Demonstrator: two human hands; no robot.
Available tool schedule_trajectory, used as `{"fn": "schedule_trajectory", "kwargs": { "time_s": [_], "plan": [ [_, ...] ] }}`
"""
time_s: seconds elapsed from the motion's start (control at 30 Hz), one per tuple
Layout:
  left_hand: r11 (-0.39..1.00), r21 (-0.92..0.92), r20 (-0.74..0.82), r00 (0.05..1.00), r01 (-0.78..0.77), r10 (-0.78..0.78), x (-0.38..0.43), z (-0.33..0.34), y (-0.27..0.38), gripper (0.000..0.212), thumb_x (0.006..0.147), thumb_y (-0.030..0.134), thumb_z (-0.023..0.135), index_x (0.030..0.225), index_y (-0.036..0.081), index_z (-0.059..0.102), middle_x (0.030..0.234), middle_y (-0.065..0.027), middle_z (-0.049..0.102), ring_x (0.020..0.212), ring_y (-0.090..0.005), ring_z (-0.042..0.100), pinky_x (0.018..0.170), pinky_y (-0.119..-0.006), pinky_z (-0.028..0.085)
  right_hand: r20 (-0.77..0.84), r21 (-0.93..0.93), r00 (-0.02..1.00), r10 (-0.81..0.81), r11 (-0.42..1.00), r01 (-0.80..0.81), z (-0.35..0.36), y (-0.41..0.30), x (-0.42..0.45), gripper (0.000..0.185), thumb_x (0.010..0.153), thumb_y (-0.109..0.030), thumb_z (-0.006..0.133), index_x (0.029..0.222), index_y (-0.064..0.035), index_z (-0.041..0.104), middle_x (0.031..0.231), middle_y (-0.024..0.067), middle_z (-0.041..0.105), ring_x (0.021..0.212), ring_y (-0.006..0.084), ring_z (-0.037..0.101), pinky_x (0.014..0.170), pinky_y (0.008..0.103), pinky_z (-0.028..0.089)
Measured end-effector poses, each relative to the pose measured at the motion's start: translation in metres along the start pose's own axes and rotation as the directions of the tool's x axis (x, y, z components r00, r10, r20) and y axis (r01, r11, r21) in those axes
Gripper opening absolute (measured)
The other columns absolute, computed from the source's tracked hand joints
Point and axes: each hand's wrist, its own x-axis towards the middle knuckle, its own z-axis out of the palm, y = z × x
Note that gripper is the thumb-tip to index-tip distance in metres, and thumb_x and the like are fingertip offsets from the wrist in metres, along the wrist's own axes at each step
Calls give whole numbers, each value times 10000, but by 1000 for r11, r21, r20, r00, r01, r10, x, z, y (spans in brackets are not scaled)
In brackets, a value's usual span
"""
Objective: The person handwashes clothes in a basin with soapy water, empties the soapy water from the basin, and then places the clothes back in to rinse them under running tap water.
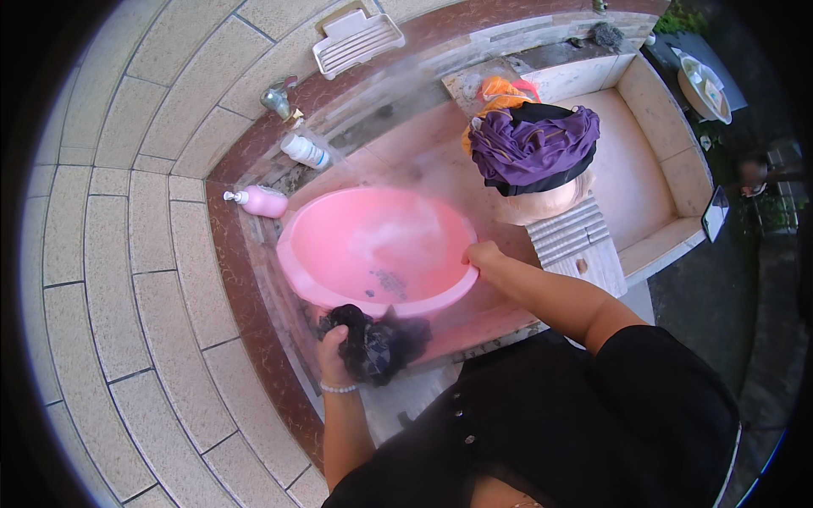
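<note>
My left hand (335, 355), with a white beaded bracelet at the wrist, grips a bunched black garment (381, 348) at the near left edge of a pink plastic basin (330, 247). Folds of the cloth hide some of the fingers. On the basin's right side, my right hand (484, 258) holds the rim. A few dark flecks lie on the basin floor, and pale haze blurs its middle; how much water it holds I cannot tell. The basin sits inside a tiled wash sink (438, 343).
A tap (276, 98), white bottle (305, 151) and pink pump bottle (263, 202) line the wall. Above is a soap dish (359, 44). Right of the basin, purple and black clothes (533, 146) and orange cloth (505, 92) sit heaped beside a ridged washboard (565, 233) and second sink compartment (635, 146).
</note>
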Motion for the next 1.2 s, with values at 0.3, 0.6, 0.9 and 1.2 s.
{"fn": "schedule_trajectory", "kwargs": {
  "time_s": [0.3,0.6,0.9,1.2],
  "plan": [
    [977,187,159,985,-103,73,11,61,38,679,688,164,658,1286,-51,419,1014,-144,594,880,-209,612,784,-304,508,434,449,901,-15,870,-202,41,-32,-27,451,736,78,503,1182,30,544,1076,173,591,966,322,612,810,415,535],
    [964,264,269,962,-36,-37,26,114,71,788,691,182,636,1378,-83,355,1174,-157,567,959,-195,594,847,-305,486,800,175,585,136,878,-445,95,32,-18,280,827,-82,597,1088,15,618,981,142,631,864,251,631,725,403,527],
    [978,206,255,966,-6,-48,11,113,76,773,683,164,646,1359,-88,370,1167,-147,555,979,-195,584,856,-319,489,735,12,647,203,950,-312,65,-40,-64,282,799,-38,580,1072,31,597,995,160,614,873,280,623,750,413,526],
    [989,-51,-39,990,136,-138,-33,21,32,586,733,152,576,1279,-20,449,1112,-138,558,1028,-268,567,934,-375,462,288,521,916,281,756,-396,3,-46,-42,412,748,104,523,1159,81,499,1099,223,568,973,372,610,901,501,509]
  ]
}}
